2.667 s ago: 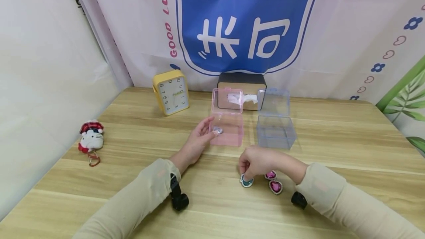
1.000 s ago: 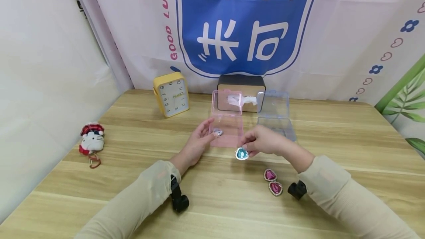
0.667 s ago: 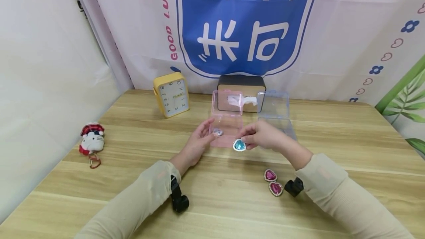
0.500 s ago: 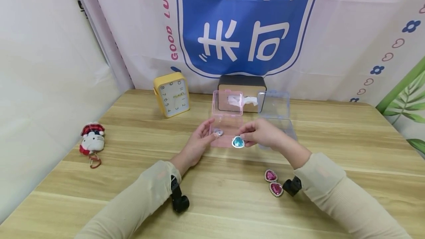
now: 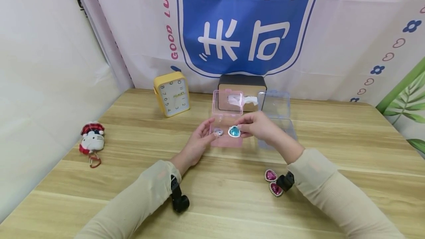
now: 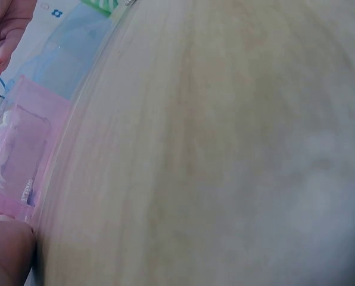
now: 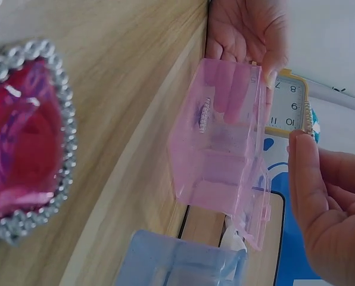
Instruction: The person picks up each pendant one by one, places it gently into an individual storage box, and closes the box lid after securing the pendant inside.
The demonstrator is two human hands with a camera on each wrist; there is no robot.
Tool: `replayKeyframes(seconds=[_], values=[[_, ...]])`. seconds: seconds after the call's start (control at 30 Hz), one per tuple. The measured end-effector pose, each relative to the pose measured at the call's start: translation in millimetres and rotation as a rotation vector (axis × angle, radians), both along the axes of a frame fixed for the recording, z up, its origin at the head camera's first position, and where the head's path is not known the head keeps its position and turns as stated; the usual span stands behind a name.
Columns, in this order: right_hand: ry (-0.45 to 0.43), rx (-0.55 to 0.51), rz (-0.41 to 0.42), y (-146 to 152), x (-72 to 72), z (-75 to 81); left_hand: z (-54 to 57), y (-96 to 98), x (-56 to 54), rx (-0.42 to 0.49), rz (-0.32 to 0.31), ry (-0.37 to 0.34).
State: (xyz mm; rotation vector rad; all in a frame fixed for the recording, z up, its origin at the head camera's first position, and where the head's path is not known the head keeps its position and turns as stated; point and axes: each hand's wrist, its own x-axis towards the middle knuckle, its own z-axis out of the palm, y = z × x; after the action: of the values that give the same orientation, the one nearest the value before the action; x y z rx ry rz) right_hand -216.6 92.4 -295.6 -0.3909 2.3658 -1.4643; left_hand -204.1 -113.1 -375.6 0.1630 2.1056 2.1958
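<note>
My right hand (image 5: 259, 125) pinches a teal heart-shaped gem (image 5: 234, 131), edged with small clear stones, between thumb and fingertips. It hangs above the pink see-through box (image 5: 227, 143), whose lid stands raised. In the right wrist view, the gem (image 7: 315, 124) appears edge-on, beyond the box's open side. My left hand (image 5: 198, 141) rests at the box's left side, fingers fairly straight against the wall and thumb near the rim. A pale heart gem (image 5: 218, 132) lies inside the box. Two magenta heart gems (image 5: 270, 175) lie on the table, partly behind the right wrist camera.
A bluish see-through box (image 5: 289, 130) with raised lid stands right of the pink one, partly hidden by my right hand. Behind are a tissue box (image 5: 242, 80) and a yellow clock (image 5: 172, 94). A plush keychain (image 5: 92, 141) lies at the left of the table (image 5: 212, 202).
My right hand has picked the teal gem off the table and carried it up and leftward, to over the pink box. The left hand stays in place.
</note>
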Motion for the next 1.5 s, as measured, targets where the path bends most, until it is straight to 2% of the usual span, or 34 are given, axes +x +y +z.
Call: replayKeyframes(seconds=[0.23,0.5,0.67,0.9,1.17,1.5], values=[[0.013,0.032,-0.069,-5,-8.1,-0.1,0.4,0.4,0.8,0.006,0.003,-0.01],[0.037,0.04,-0.099,-11,-16.2,-4.3,1.1,0.2,0.5,0.004,0.0,0.001],[0.053,0.058,-0.094,-15,-20.2,-7.9,1.2,-0.3,0.2,-0.006,0.001,-0.006],[0.088,0.17,-0.068,-21,-25.0,-11.4,0.7,-0.5,-0.1,-0.009,0.007,-0.03],[0.144,0.25,-0.039,-26,-28.7,-12.6,0.5,0.2,-0.1,0.005,0.006,-0.017],[0.083,0.273,-0.06,-28,-29.9,-10.1,0.7,0.0,0.3,0.001,-0.001,-0.006]])
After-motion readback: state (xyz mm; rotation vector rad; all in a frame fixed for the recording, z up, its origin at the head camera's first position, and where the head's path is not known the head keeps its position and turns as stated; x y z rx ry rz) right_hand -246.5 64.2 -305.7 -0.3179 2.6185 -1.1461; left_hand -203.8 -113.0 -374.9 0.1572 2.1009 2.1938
